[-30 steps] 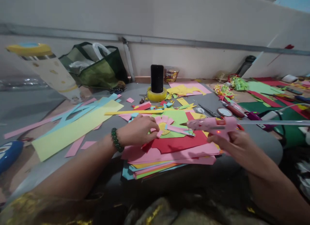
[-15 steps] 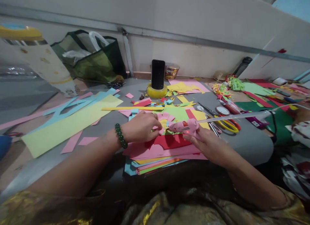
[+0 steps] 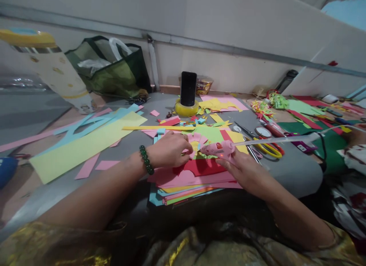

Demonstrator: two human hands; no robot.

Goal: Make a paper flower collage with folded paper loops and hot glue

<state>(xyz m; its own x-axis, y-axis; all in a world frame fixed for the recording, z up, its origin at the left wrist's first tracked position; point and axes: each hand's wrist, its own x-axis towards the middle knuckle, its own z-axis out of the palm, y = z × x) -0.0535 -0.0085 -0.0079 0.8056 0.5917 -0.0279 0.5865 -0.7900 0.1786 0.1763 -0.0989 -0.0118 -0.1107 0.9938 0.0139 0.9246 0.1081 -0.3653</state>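
My right hand is wrapped round the handle of a pink glue gun, with a long clear glue stick poking out of its back. The nozzle points left at a pink paper flower with a yellow middle. My left hand has its fingers curled and pinched at the flower's left edge; its fingertips are partly hidden. Under both hands lies a stack of coloured paper, with red and pink sheets uppermost.
Scissors and a roll of tape lie to the right. A phone stands in a yellow ring behind the flower. Paper strips spread leftward near a tall tumbler and a green bag. Another person's arm shows far right.
The view has shifted slightly. Both hands stay almost in place, with the glue gun still held beside the paper flower.
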